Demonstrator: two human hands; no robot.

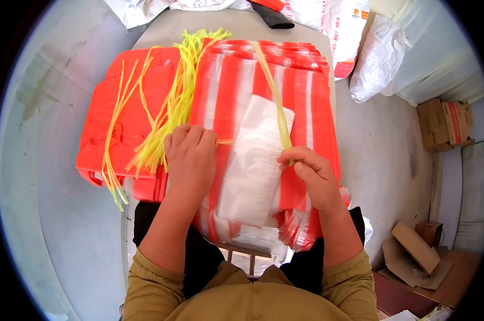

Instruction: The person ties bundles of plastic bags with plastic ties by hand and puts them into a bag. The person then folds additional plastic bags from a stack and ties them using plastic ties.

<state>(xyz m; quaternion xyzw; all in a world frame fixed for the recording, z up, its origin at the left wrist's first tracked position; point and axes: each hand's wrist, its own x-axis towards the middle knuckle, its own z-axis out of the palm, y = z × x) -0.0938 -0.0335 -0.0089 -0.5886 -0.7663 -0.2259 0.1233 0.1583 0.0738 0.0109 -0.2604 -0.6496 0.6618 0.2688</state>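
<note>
A stack of red-and-white striped plastic bags [319, 107] lies on the table in front of me. On top of it rests a folded white plastic piece [250, 160], slightly tilted. My right hand [309, 174] pinches the lower end of a yellow strip [277, 101] that runs up across the stack. My left hand [191, 155] is curled at the stack's left edge, beside a bundle of yellow strips [186, 80]; its fingertips are hidden, and a short bit of strip shows to its right.
Red folded bags [100, 117] lie at the left, with loose yellow strips over them. White sacks [378, 59] and a black tube-like object [274, 17] are at the back. Cardboard boxes [435, 125] stand on the right, and opened cardboard [413, 257] lies lower right.
</note>
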